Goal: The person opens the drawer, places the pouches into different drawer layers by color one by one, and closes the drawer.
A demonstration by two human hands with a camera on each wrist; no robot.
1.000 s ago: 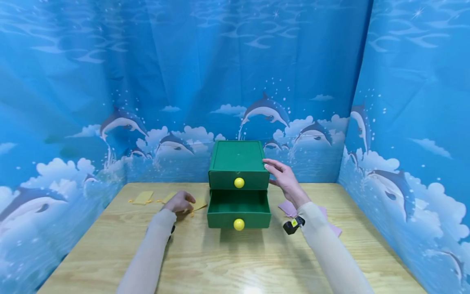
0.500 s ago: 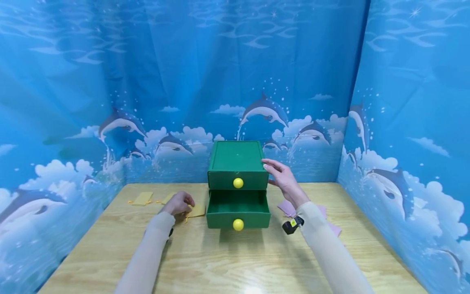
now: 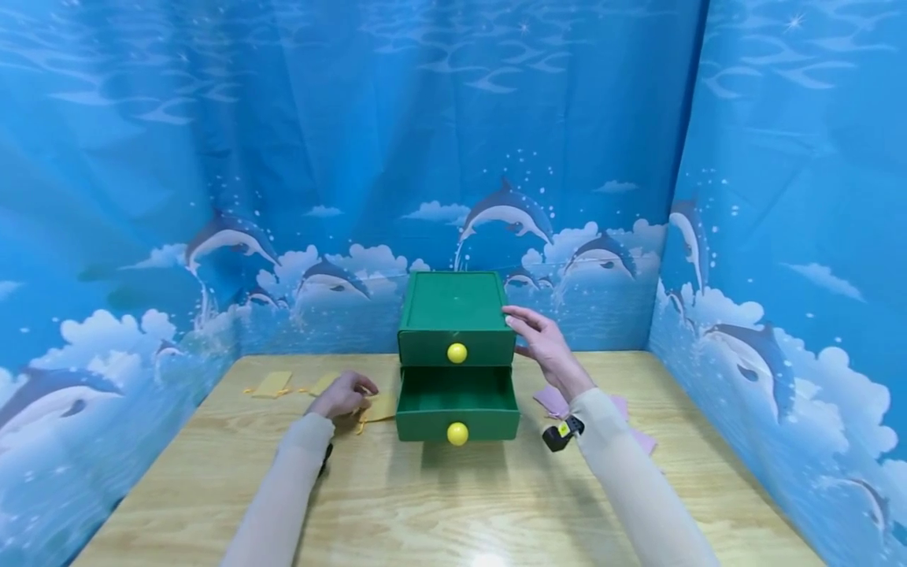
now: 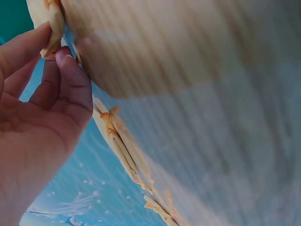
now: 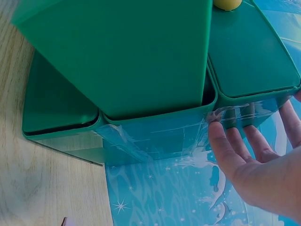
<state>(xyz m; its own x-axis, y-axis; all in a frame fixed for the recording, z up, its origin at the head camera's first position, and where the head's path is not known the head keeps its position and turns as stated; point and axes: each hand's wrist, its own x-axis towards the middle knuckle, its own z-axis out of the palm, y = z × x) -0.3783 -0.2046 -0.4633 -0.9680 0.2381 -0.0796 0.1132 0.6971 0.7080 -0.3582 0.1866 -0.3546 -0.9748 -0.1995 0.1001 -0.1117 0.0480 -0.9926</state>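
My left hand (image 3: 343, 394) pinches the edge of a small yellow drawstring pouch (image 3: 383, 406) at the left of a green drawer cabinet (image 3: 457, 299). The left wrist view shows the thumb and fingers holding the bunched pouch cloth (image 4: 55, 29). Flat on the table behind that hand are two more yellow pouches, one partly hidden. Extended fingers of my right hand (image 3: 554, 356) rest against the cabinet's right side near the top; in the right wrist view the fingertips touch its green side wall (image 5: 164, 134). One drawer (image 3: 425, 426) with a yellow knob is pulled out, its visible inside bare.
Lilac pouches (image 3: 551, 400) lie right of the cabinet, partly under the right forearm. Another yellow pouch (image 3: 272, 384) lies at the far left of the wooden table (image 3: 425, 512). Blue dolphin-printed curtains (image 3: 340, 157) stand at the back and sides.
The yellow pouch at my left hand has shifted slightly, its orange cord now hanging nearer the fingers. The right hand stays on the cabinet; the view drifts a little.
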